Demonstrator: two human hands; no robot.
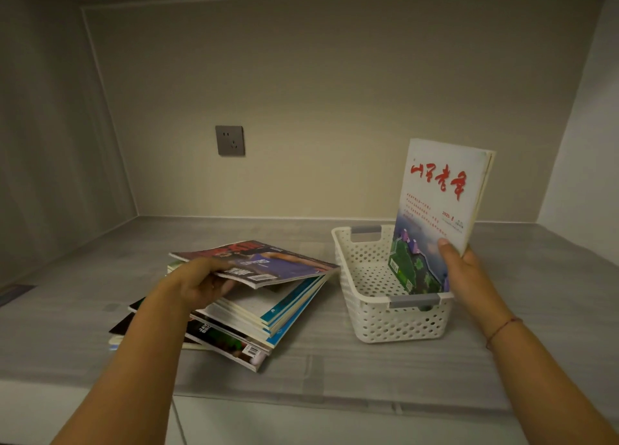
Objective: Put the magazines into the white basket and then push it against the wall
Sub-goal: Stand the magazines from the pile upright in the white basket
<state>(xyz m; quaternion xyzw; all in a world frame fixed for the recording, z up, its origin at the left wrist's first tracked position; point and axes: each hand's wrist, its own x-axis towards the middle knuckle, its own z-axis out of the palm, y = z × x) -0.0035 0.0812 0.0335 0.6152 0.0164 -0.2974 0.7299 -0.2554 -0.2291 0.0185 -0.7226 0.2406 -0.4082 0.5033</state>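
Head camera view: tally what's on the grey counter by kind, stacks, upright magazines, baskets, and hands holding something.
Stacks of flat magazines: 1
Upright white magazine with red lettering, standing in the basket: 1
White perforated plastic baskets: 1
Hands holding a magazine, left hand and right hand: 2
Total: 5

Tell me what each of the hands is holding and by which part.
Right hand: white magazine with red title, gripped at its lower right edge, standing in the white basket. Left hand: basketball magazine, lifted by its near-left edge.

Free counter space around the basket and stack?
Bare: grey counter before white perforated basket, strip behind it to beige wall, left of magazine stack. Crowded: gap between stack and basket.
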